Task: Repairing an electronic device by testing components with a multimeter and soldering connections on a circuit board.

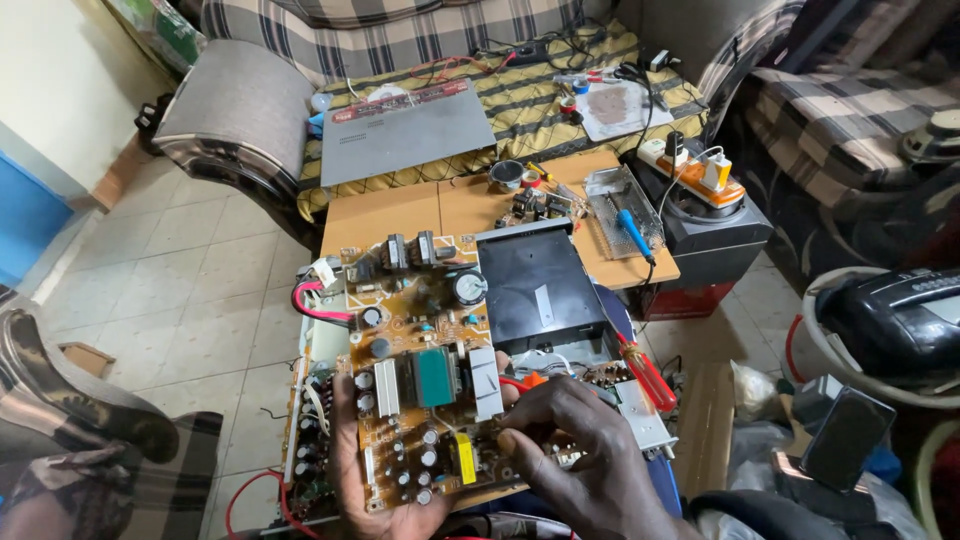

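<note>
Both hands sit low in the view, closest to the lens, and between them they carry a brown circuit board (425,390) crowded with capacitors, a transformer and white heat sinks. From below, the left hand (375,500) cradles the board's near left edge, its palm under the corner and its thumb lying up along the side, so that grip is closed on the board itself. Coming in from the right, the right hand (575,450) bends its fingertips (515,440) down onto the board's near right part, just beside a yellow component (463,458); whether those fingers pinch a small part or only press on the surface cannot be told, since the knuckles hide the tips. With its long axis running away from the person, the board stretches from the hands toward the wooden bench (400,215), tilted slightly to the right, and its far end overlaps an opened black metal chassis (540,285). A red-handled screwdriver (645,372) lies just right of the right hand, nearer to it than to the left. Red wires (315,305) loop off the board's far left corner. Farther off, a grey device cover (405,130) rests on a striped sofa (400,40).
</note>
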